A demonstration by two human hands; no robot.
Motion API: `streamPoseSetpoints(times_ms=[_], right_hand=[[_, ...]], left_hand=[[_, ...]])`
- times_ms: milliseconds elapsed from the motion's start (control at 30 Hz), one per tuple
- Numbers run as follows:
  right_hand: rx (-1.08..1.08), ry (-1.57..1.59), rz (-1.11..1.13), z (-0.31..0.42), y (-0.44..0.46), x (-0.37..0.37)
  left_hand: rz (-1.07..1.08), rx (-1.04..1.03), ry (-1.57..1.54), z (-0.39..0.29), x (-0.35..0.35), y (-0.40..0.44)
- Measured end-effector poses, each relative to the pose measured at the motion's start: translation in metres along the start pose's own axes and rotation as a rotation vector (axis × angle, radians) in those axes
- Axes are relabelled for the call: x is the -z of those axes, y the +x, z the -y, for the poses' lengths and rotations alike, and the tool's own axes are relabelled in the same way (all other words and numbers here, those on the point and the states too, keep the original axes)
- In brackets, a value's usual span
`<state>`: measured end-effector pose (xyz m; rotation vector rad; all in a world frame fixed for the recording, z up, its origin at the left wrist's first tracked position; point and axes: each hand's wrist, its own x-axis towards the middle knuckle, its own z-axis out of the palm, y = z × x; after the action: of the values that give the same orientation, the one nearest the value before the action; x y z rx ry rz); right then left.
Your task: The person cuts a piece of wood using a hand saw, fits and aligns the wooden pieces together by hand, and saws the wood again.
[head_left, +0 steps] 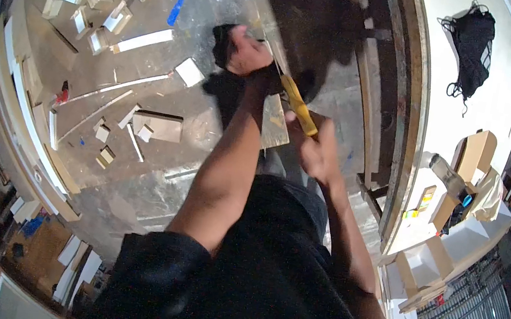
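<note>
My right hand [318, 155] is closed around the lower end of a long yellow-handled tool [299, 105]. A thin, pale strip runs from the tool's upper end toward my left hand [249, 57]. That hand is curled in front of my body and slightly blurred; what its fingers hold is hidden. Beside it is a black patch, and I cannot tell whether it is an object or shadow. Between my forearms, below the tool, a light wooden board [275, 128] shows in part.
Small wooden pieces [117, 19], white-faced strips [144, 40] and blue tape [175, 10] lie on the floor at left. At right, a white-topped workbench [437, 131] bears a black mesh bundle [473, 50] and an open cardboard box [475, 154]. Long boards [27, 100] line the left side.
</note>
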<state>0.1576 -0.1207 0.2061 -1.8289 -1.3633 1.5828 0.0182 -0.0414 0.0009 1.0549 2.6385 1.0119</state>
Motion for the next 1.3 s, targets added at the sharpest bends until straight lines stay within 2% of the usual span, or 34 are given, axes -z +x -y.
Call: streamPoseSetpoints(times_ms=[33,100,167,233,267,333,500,567,600,633,700,767,800,900,933,967,1000,1100,1167,1200,1267,1300], right_hand=[[0.004,0.006,0.009,-0.003,0.004,-0.001],[-0.231,-0.017,0.109,-0.003,0.017,0.000],[-0.249,-0.024,0.159,-0.004,0.026,0.005],[-0.453,-0.008,-0.035,-0.006,0.019,0.010],[-0.443,-0.011,-0.045,-0.001,0.015,0.014],[-0.275,0.008,0.021,0.016,-0.012,0.017],[-0.312,0.115,0.035,0.013,-0.031,0.025],[-0.256,-0.020,-0.021,-0.001,-0.025,0.009],[-0.110,0.044,-0.092,0.012,-0.023,0.006],[-0.161,0.001,-0.092,0.005,-0.029,0.013],[-0.264,-0.083,-0.084,-0.008,-0.043,0.026],[-0.254,0.086,0.027,0.022,-0.059,0.036],[-0.295,0.069,0.055,0.021,-0.055,0.035],[-0.225,0.060,0.038,0.021,-0.044,0.046],[-0.260,0.046,-0.020,0.008,-0.049,0.045],[-0.296,0.034,-0.078,-0.005,-0.055,0.044],[-0.139,0.038,-0.134,-0.009,-0.066,0.034],[0.001,0.038,-0.090,0.019,-0.075,0.024],[-0.386,0.075,0.114,0.038,-0.059,0.026],[-0.242,0.106,0.066,0.009,-0.052,0.010],[-0.185,0.061,0.001,0.018,-0.063,0.005],[-0.258,0.044,0.020,0.019,-0.067,0.009]], left_hand=[[-0.008,-0.002,0.009,0.004,-0.001,0.001],[-0.106,-0.094,0.114,-0.003,-0.004,0.002],[-0.046,-0.008,0.087,0.001,-0.015,0.000],[0.023,-0.074,0.140,-0.004,-0.003,0.000],[0.017,-0.075,0.126,-0.011,0.000,0.003],[0.004,-0.142,0.117,-0.009,0.003,0.004],[-0.073,-0.225,0.111,-0.014,0.001,0.012],[-0.059,-0.245,0.135,-0.010,0.012,-0.001],[-0.032,-0.165,0.160,-0.009,0.008,-0.002],[-0.006,-0.092,0.169,-0.012,-0.001,0.001],[-0.016,-0.093,0.218,-0.009,-0.007,0.002],[-0.014,-0.234,0.199,0.002,-0.003,0.007],[0.009,-0.228,0.209,-0.003,0.003,0.005],[-0.077,-0.230,0.204,-0.005,0.000,0.001],[-0.004,-0.173,0.188,-0.002,-0.003,0.000],[-0.016,-0.179,0.175,0.001,-0.004,0.003],[0.010,-0.210,0.164,0.001,-0.001,0.006],[0.006,-0.273,0.138,0.002,0.005,0.007],[-0.010,-0.392,0.126,0.001,0.015,0.010],[0.012,-0.334,0.172,0.003,0.009,0.009],[0.054,-0.310,0.159,0.001,0.011,0.009],[0.093,-0.288,0.144,0.002,0.011,0.007]])
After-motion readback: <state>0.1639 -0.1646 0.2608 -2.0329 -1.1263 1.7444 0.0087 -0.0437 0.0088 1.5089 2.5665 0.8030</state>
